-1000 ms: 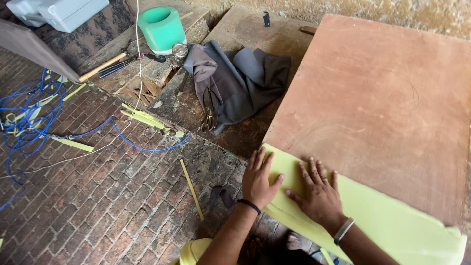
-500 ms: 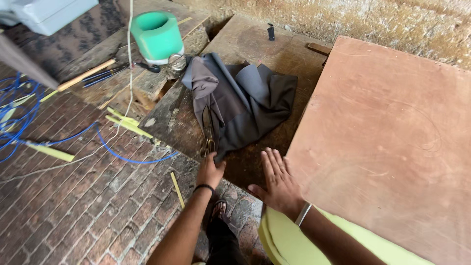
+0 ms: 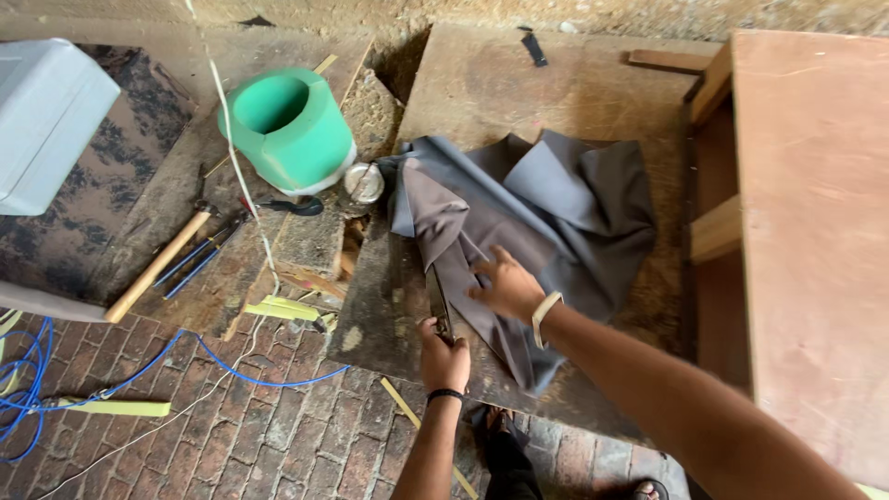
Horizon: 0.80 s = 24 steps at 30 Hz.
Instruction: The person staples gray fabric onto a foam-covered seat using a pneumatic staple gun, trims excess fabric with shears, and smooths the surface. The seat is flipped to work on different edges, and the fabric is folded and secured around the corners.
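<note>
So the grey cloth (image 3: 519, 231) sits bunched up on a low, worn wooden board (image 3: 482, 93), with its near tail hanging close to the board's near edge. There's open bare wood on the far side of the board, and a strip to the right before the big reddish plywood sheet (image 3: 815, 231) starts. To the left it's more cramped: a green foam ring (image 3: 287, 130) and a small round metal thing (image 3: 364, 181) sit just beside the cloth.

The left hand (image 3: 443, 356) comes up from the near side, curled around the handle end of a pair of scissors (image 3: 437, 301) lying along the cloth's left edge. The right hand (image 3: 505, 287) reaches in from the right, arm stretched out, fingers spread and laid flat on the cloth, a pale band on the wrist.

The cloth looks matte grey, folded over itself in thick creases. A hammer (image 3: 157, 264) lies well off to the left, and blue cable (image 3: 111, 380) loops over the brick floor (image 3: 278, 444).
</note>
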### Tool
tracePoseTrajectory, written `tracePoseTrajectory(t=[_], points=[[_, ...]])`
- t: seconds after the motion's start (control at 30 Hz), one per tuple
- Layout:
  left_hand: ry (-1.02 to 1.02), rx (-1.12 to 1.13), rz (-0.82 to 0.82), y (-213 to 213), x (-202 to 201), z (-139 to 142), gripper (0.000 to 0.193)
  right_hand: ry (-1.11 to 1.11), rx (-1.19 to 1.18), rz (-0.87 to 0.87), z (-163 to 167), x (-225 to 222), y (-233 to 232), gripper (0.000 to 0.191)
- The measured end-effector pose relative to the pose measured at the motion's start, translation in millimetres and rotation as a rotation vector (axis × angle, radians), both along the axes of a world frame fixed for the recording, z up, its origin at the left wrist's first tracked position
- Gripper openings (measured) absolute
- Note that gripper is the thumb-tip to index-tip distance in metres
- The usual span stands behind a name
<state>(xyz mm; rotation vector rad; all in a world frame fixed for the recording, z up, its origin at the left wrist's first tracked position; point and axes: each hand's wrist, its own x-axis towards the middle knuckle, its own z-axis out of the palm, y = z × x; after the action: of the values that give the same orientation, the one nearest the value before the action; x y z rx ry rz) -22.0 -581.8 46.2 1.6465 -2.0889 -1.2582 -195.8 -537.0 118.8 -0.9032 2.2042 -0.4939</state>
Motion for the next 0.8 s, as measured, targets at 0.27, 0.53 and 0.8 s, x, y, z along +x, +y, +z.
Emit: tracePoseTrajectory(t=[0.27, 0.53, 0.8], points=[[-0.207, 0.105, -0.167, -61.5, 38.9, 12.3, 0.06, 0.217, 0.093, 0.221, -27.9, -54.1, -137.3, 0.056], [-0.159, 0.024, -0.31, -75.6, 68.9, -13.9, 0.058, -0.322, -0.809, -0.713, -32.0, -118.2, -138.3, 0.03], [-0.315, -0.375, -0.436, -86.7, 6.3, -11.7, 0.06, -0.159, -1.778, -0.715, 133.9, -242.2, 223.8, 0.018]])
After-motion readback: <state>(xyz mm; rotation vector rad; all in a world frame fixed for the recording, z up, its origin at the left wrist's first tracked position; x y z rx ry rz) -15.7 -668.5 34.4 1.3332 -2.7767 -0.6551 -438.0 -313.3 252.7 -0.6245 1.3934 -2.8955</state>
